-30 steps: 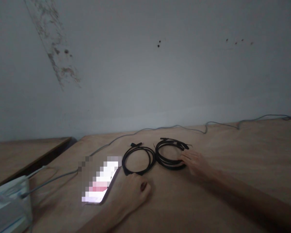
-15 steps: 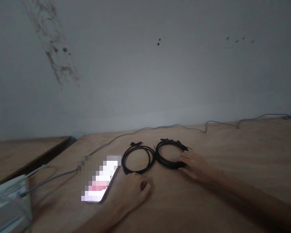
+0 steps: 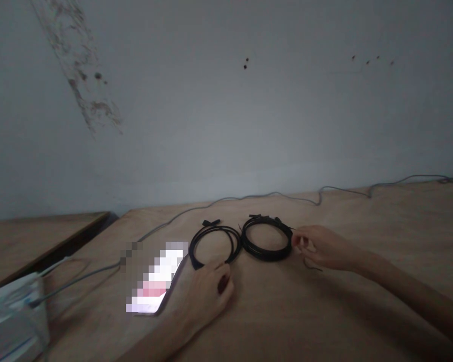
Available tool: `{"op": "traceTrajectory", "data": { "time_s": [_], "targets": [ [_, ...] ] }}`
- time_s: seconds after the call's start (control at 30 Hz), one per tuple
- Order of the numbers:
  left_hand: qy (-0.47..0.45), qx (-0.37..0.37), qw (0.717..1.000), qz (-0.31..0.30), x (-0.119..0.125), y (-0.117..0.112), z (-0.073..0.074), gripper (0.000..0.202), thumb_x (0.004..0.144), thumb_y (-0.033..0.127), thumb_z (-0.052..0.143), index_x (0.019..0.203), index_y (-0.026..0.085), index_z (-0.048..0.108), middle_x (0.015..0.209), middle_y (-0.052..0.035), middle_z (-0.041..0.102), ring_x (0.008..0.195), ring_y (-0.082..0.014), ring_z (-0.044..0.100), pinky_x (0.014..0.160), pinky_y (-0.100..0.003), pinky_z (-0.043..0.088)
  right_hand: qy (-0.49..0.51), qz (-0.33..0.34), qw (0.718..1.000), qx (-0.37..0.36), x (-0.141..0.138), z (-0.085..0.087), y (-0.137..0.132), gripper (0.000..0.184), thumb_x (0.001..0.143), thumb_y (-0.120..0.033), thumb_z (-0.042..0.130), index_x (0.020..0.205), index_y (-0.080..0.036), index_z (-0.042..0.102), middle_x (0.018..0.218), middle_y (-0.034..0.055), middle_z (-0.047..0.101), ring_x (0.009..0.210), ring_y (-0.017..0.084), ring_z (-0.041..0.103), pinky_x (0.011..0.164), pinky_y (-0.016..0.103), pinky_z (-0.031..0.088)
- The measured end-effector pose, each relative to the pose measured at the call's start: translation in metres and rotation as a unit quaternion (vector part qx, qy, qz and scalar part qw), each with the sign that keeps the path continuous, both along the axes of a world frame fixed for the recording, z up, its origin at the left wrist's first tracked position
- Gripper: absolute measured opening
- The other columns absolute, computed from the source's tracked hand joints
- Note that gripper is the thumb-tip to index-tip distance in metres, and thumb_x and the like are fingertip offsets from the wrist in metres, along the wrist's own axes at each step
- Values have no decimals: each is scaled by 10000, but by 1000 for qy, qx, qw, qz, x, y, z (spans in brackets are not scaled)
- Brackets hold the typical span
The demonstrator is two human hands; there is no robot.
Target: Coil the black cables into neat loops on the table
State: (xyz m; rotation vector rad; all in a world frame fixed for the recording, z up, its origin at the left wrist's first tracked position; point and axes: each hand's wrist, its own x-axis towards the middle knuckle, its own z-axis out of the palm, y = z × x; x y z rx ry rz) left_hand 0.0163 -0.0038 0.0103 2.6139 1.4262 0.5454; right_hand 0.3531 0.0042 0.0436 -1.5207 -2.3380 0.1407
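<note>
Two coils of black cable lie side by side on the wooden table. My left hand (image 3: 211,287) is curled over the near edge of the left coil (image 3: 236,241), with its fingertips hidden under the hand. A small dark connector (image 3: 211,222) sits at that coil's far edge. Just right of the right coil (image 3: 268,255) is my right hand (image 3: 319,246), its fingers pinched together. A thin dark strand, like a wire tie (image 3: 313,267), pokes out below these fingers; another bit shows above them.
A phone with a lit, pixelated screen (image 3: 162,276) lies left of my left hand. At the lower left stands a white box-like object (image 3: 18,327) with a grey cable (image 3: 86,274) running from it along the table's back by the wall (image 3: 287,115).
My right hand has come off the right coil's near edge and moved right, fingers now pinched with a thin strand showing below. My left hand has stayed nearly in place.
</note>
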Motion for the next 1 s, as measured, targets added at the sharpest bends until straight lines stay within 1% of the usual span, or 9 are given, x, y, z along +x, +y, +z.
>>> {"op": "traceTrajectory", "data": {
  "time_s": [0.1, 0.2, 0.3, 0.43, 0.53, 0.63, 0.73, 0.83, 1.0],
  "targets": [
    [-16, 33, 999, -13, 0, 0, 3, 76, 845, 183, 508, 857, 201, 581, 1016, -86, 644, 963, -259, 592, 842, -365, 435, -14, -34, 998, -52, 9, 7, -6, 176, 781, -132, 604, 885, -186, 735, 803, 67, 733, 716, 216, 658, 653, 298, 453],
    [-7, 47, 999, 15, 0, 1, 3, 238, 815, 182, 554, 1044, 203, 615, 1170, -106, 632, 1106, -307, 556, 962, -448, 402, -21, -46, 997, -64, 12, 3, -11, 135, 786, -176, 634, 870, -183, 740, 775, 78, 730, 707, 222, 656, 639, 296, 428],
    [-7, 48, 997, 53, -2, 5, -2, 395, 826, 208, 575, 1220, 197, 585, 1255, -119, 621, 1184, -325, 541, 1025, -493, 366, -25, -62, 996, -54, 13, -9, -10, 116, 801, -211, 639, 862, -183, 734, 777, 87, 727, 738, 235, 659, 648, 298, 418],
    [1, 39, 997, 68, -4, 9, -9, 381, 844, 215, 578, 1224, 188, 607, 1228, -116, 657, 1162, -325, 579, 1020, -494, 389, -42, -128, 989, -67, 18, -30, 2, 124, 815, -249, 620, 831, -175, 717, 792, 101, 725, 744, 246, 656, 615, 293, 391],
    [2, 50, 996, 71, -4, 10, -10, 348, 870, 176, 545, 1207, 188, 627, 1204, -111, 684, 1137, -314, 607, 1002, -486, 416, -42, -138, 987, -67, 24, -45, 11, 159, 836, -285, 599, 775, -170, 691, 803, 109, 722, 723, 240, 646, 595, 293, 369],
    [3, 59, 996, 64, -4, 10, -8, 304, 897, 161, 521, 1173, 195, 645, 1178, -100, 704, 1118, -309, 624, 982, -489, 439, -15, -149, 986, -73, 29, -55, 15, 178, 841, -294, 602, 716, -180, 658, 780, 99, 715, 693, 218, 631, 584, 287, 352],
    [-4, 58, 997, 56, -4, 10, -5, 281, 898, 152, 528, 1144, 201, 655, 1152, -87, 714, 1100, -306, 636, 965, -490, 461, 5, -149, 986, -80, 30, -58, 16, 143, 830, -261, 607, 720, -184, 657, 760, 81, 713, 678, 202, 627, 587, 283, 350],
    [-20, 54, 997, 49, -4, 9, -4, 259, 878, 145, 551, 1104, 202, 663, 1120, -81, 715, 1067, -299, 650, 947, -484, 482, 18, -142, 986, -82, 29, -57, 15, 124, 841, -249, 594, 783, -184, 682, 775, 71, 723, 697, 197, 641, 598, 278, 362],
    [-51, 59, 997, 25, -4, 11, -11, 240, 854, 136, 563, 1070, 195, 649, 1091, -87, 704, 1039, -282, 656, 915, -445, 515, 23, -138, 987, -79, 28, -50, 12, 129, 844, -274, 603, 834, -181, 692, 781, 75, 727, 686, 201, 642, 579, 275, 356]
  ]
}}
